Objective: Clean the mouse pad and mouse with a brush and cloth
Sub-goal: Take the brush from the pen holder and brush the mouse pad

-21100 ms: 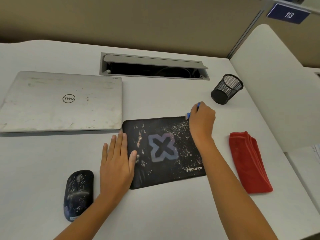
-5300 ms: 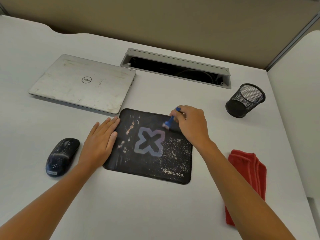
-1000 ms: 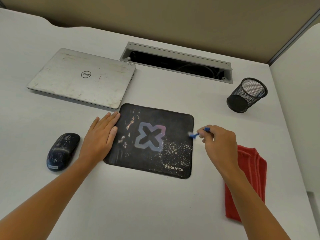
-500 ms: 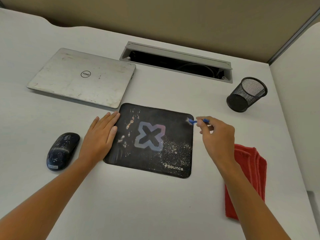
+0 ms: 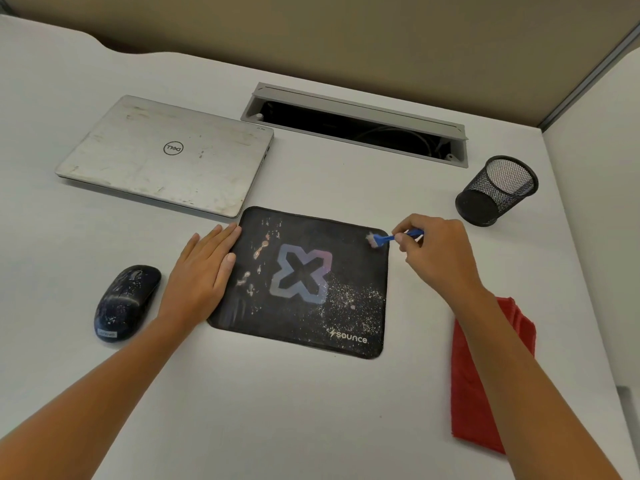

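A black mouse pad (image 5: 304, 306) with a pale X logo lies in the middle of the white desk, with light crumbs over its lower right part and smears on its left. My left hand (image 5: 202, 271) lies flat across the pad's left edge. My right hand (image 5: 436, 252) pinches a small blue brush (image 5: 388, 238), whose white bristles touch the pad's far right corner. A dark mouse (image 5: 126, 301), speckled with dirt, sits left of my left hand. A folded red cloth (image 5: 485, 382) lies at the right, partly under my right forearm.
A shut silver laptop (image 5: 166, 154) lies behind the pad at the left. An open cable tray (image 5: 356, 124) is set into the desk at the back. A black mesh pen cup (image 5: 497, 190) stands at the back right, beside a white side panel (image 5: 595, 202).
My right hand has carried the brush from the pad's right edge up to its far right corner. The left hand and the pad have stayed put.
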The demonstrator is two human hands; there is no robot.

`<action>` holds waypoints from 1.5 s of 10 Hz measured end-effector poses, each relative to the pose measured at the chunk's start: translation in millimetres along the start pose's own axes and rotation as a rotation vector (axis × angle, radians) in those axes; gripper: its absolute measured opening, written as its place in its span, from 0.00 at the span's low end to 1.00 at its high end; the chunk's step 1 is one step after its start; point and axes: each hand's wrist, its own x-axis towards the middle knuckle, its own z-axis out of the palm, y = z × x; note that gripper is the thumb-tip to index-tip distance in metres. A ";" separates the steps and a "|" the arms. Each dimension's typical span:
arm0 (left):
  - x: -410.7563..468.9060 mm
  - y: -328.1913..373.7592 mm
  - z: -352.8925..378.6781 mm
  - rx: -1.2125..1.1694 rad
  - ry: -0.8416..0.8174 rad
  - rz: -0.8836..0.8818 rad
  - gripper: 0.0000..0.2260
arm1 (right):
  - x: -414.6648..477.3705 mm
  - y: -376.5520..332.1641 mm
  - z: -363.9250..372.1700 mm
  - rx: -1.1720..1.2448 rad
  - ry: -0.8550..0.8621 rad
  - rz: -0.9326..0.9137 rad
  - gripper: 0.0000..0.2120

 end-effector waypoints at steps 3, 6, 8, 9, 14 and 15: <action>0.1 0.1 -0.4 0.000 0.003 0.001 0.23 | -8.0 2.2 -5.0 0.210 -0.135 -0.026 0.02; -0.3 -1.3 0.5 0.000 0.013 0.007 0.23 | 10.0 5.1 2.2 0.129 -0.093 -0.024 0.10; 0.1 -2.6 1.8 0.003 0.009 0.009 0.23 | 7.0 3.0 0.6 0.161 0.048 0.001 0.14; -0.3 -2.7 2.2 0.006 0.009 0.010 0.23 | 3.8 1.2 5.9 0.118 0.041 0.006 0.15; 0.0 -0.6 0.9 0.002 0.002 0.001 0.23 | 9.7 -22.6 12.8 0.187 -0.382 -0.114 0.13; 0.0 -1.6 1.1 0.006 -0.001 0.005 0.23 | 19.3 -25.3 13.0 0.191 -0.207 -0.136 0.11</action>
